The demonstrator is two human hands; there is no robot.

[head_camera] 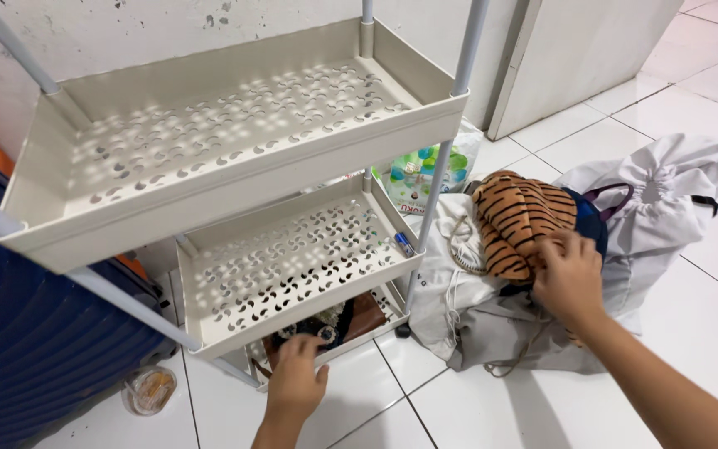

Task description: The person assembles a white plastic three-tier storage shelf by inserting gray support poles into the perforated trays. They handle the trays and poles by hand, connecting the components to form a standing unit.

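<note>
On the white tile floor [475, 407], left hand [297, 378] grips bottom-shelf clutter [326, 326]; right hand [569, 278] pinches the tiger-striped cloth [513, 216].

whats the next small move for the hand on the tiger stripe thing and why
Probably lift it toward the cart. The right hand already grips the tiger-striped item on the bag pile, both upper trays look bare, and the left hand is busy at the bottom tray.
</note>
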